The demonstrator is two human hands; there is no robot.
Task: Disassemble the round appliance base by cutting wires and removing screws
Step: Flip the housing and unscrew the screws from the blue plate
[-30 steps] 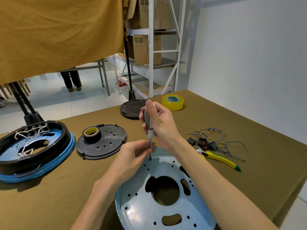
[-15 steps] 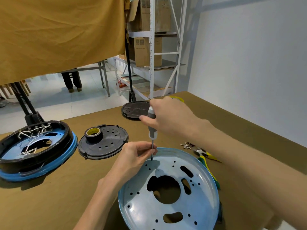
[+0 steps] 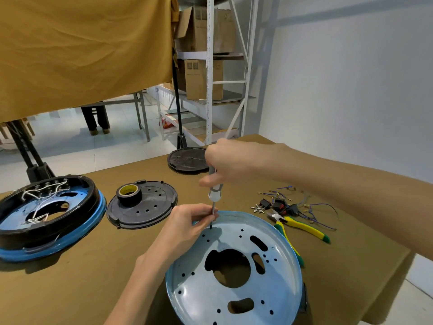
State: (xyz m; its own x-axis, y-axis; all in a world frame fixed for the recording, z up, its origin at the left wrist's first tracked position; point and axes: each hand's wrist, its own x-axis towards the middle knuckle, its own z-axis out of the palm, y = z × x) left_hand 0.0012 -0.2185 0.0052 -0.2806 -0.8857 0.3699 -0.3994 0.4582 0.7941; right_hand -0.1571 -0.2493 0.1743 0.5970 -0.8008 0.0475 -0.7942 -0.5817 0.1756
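A round pale-blue metal appliance base plate (image 3: 234, 273), punched with small holes and larger cut-outs, lies at the near edge of the olive-brown cloth-covered worktop (image 3: 77, 277), its near rim hanging slightly over that edge. The right hand (image 3: 230, 164) is wrapped round the grey-and-white handle of a slim screwdriver (image 3: 214, 192), held almost upright with its tip down at a hole near the plate's far rim. The left hand (image 3: 187, 227) rests on that far rim, its thumb and fingertips pinching the screwdriver's thin metal shaft just above the tip.

Just beside the plate on the right lie yellow-and-green-handled cutting pliers (image 3: 302, 227), one handle running along the plate's rim. Beyond them, toward the right edge, sits a tangle of cut blue and grey wires with black switches and small metal terminals (image 3: 288, 204).

At the left edge rests a second round base with a black ring, blue rim and white wires inside (image 3: 44, 214). Between it and the plate is a flat black perforated disc (image 3: 145, 205) carrying a black roll of tape with a yellow core (image 3: 128, 193). Another black round disc (image 3: 187, 159) lies at the far edge, partly behind the right hand
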